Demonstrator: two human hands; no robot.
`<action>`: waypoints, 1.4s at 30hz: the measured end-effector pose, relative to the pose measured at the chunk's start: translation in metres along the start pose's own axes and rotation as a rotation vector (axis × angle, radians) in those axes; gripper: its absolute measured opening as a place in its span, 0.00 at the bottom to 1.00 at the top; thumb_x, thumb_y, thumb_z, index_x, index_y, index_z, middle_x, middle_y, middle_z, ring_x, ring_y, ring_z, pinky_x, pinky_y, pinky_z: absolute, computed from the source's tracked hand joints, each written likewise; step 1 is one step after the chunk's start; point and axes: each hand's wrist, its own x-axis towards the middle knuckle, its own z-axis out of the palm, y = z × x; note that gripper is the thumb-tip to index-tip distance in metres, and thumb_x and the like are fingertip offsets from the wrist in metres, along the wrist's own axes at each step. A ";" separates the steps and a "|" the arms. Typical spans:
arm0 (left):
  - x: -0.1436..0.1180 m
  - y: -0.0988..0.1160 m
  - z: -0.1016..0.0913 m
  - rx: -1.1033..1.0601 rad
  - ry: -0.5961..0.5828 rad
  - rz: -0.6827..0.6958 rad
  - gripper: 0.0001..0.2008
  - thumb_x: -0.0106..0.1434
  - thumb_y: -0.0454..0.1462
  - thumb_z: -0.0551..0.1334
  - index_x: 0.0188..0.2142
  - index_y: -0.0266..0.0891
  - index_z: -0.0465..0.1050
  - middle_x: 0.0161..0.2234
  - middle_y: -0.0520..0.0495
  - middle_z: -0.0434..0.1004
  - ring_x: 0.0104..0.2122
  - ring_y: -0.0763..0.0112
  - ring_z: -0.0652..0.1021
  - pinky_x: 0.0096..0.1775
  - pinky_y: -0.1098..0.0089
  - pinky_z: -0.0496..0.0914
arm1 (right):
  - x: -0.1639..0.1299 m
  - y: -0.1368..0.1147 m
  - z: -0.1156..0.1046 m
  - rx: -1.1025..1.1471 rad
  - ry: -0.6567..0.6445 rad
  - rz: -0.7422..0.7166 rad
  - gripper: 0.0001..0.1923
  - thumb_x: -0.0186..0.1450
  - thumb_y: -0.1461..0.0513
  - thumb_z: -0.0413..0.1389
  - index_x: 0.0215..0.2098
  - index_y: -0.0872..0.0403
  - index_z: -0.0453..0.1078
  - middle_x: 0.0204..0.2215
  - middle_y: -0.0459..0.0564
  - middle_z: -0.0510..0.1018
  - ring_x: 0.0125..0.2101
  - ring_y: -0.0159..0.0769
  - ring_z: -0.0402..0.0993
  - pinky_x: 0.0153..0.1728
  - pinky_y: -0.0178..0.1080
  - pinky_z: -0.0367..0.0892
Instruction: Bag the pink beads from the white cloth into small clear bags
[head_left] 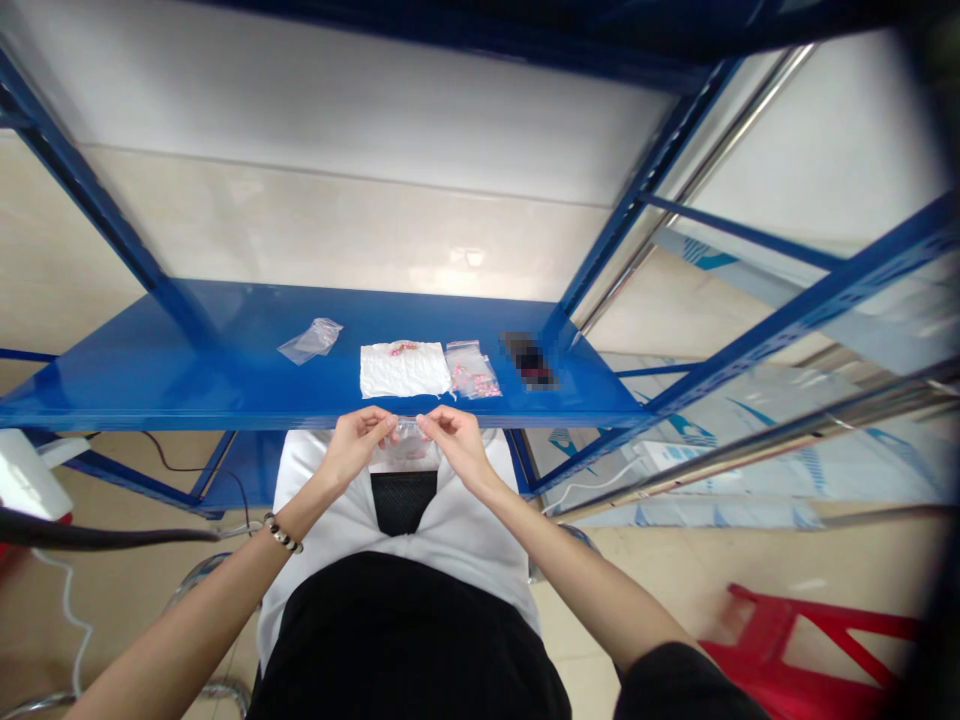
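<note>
Between my two hands, just off the shelf's front edge and above my lap, is a small clear plastic bag. My left hand pinches its upper left corner, and my right hand pinches the upper right one. Whether anything lies inside the bag is hard to make out. On the shelf ahead lies a white cloth with a few small pink and brown beads at its far edge. Right beside the cloth are clear zip bags holding pink beads.
A crumpled clear plastic bag lies farther left on the blue shelf. A dark, pixelated object is at its right. Blue uprights frame both sides. A red stool stands on the floor at lower right, and a white box at left.
</note>
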 end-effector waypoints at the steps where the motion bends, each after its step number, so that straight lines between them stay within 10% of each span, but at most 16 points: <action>1: -0.001 0.001 0.000 0.008 0.001 0.013 0.14 0.61 0.46 0.64 0.30 0.36 0.74 0.25 0.48 0.77 0.26 0.72 0.74 0.31 0.72 0.66 | -0.001 -0.001 0.000 -0.018 0.009 -0.015 0.17 0.61 0.50 0.60 0.24 0.55 0.68 0.21 0.45 0.72 0.23 0.31 0.67 0.27 0.35 0.63; 22: -0.007 0.004 0.010 0.036 -0.046 0.061 0.13 0.62 0.45 0.63 0.32 0.36 0.74 0.26 0.48 0.76 0.27 0.71 0.75 0.33 0.72 0.67 | -0.009 -0.013 0.004 -0.118 -0.166 -0.111 0.15 0.66 0.52 0.55 0.30 0.55 0.74 0.30 0.49 0.79 0.34 0.37 0.75 0.39 0.39 0.68; 42: -0.003 0.017 -0.009 0.282 -0.044 0.183 0.14 0.64 0.44 0.61 0.29 0.36 0.72 0.25 0.49 0.73 0.28 0.71 0.72 0.33 0.72 0.66 | -0.002 -0.016 -0.010 -0.183 -0.107 -0.146 0.13 0.61 0.55 0.60 0.26 0.55 0.77 0.23 0.48 0.77 0.26 0.33 0.70 0.29 0.35 0.64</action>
